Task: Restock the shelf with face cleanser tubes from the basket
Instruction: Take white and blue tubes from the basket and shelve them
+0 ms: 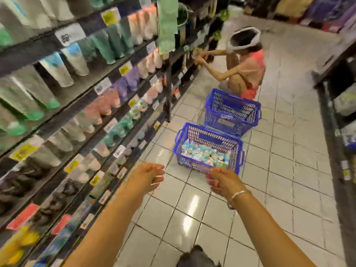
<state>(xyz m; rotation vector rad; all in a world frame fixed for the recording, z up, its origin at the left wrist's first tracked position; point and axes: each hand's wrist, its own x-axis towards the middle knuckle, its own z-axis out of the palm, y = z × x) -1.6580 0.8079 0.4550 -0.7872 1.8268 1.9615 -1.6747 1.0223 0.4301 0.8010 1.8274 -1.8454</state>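
Note:
A blue plastic basket (pixel 180 138) stands on the tiled floor ahead of me, filled with several pale blue and white cleanser tubes (pixel 204 154). Both my arms reach forward toward it. My left hand (pixel 148 177) hovers just left of the basket's near corner, fingers loosely curled and holding nothing. My right hand (pixel 224 181) is at the basket's near rim, fingers curled downward, also without anything in it. The shelf (pixel 81 97) runs along my left, its rows packed with upright tubes. The picture is blurred by motion.
A second blue basket (pixel 233 110) stands just behind the first. Beyond it a person in a pink top (pixel 248 72) crouches at the same shelving. Another dark shelf unit (pixel 339 116) lines the right side of the aisle. Glossy white tiles lie between.

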